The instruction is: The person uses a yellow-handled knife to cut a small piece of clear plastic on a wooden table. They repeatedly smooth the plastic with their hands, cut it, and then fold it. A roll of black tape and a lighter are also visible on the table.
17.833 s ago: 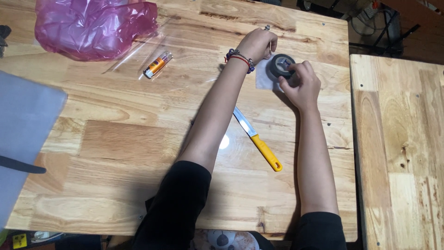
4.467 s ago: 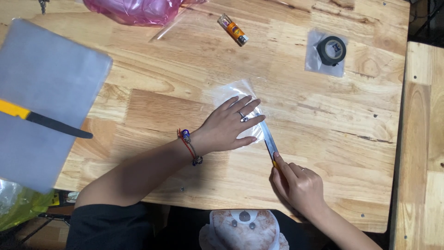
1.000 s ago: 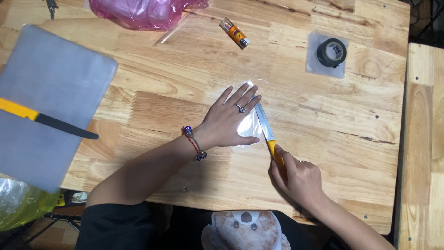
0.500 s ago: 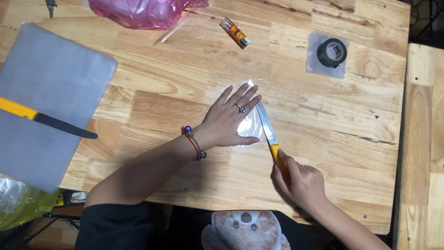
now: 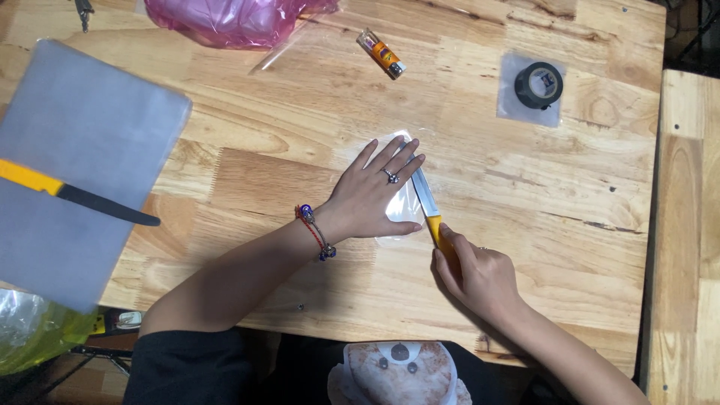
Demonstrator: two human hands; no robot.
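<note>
Pressing flat, left hand (image 5: 371,199) fingers spread on clear plastic sheet (image 5: 403,217), right hand (image 5: 480,277) fingers closed around yellow-handled knife (image 5: 429,210)

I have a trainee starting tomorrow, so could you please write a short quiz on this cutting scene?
1. True or false: the left hand lies flat on the clear plastic piece.
2. What does the right hand grip? A) black tape roll B) yellow-handled knife C) pink bag
3. On what does the black tape roll rest?

Key:
1. True.
2. B, the yellow-handled knife, blade alongside the left fingers.
3. A small clear plastic square on the wooden table.
</note>
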